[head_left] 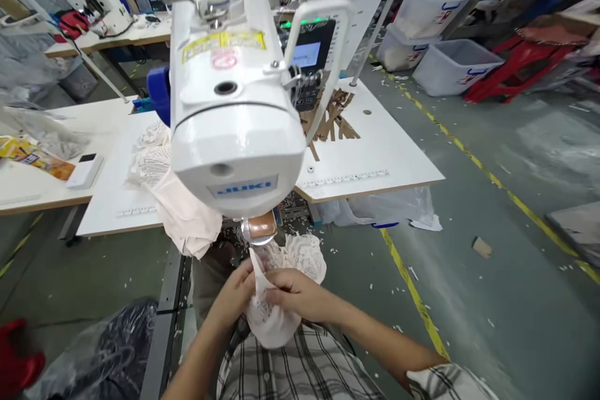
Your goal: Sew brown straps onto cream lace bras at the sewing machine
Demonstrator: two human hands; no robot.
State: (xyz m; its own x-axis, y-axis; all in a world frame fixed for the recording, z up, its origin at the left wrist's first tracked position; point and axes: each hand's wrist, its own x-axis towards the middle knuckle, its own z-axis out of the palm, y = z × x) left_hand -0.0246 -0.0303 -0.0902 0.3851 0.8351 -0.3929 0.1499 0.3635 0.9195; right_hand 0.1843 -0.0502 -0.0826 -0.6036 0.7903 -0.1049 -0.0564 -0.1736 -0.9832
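Both my hands hold a piece of white lace fabric over my lap, just below the head of a white sewing machine. My left hand pinches the lace from the left, fingers closed on it. My right hand grips it from the right, fingers folded over the cloth. More of the lace bunches up behind my hands toward the machine. A pile of pale pink and lace pieces hangs off the white table left of the machine.
Brown paper strips lie on the table right of the machine. A white phone-like box sits on the left table. Plastic bins stand on the floor at the right, beside a yellow floor line. A person sits far back.
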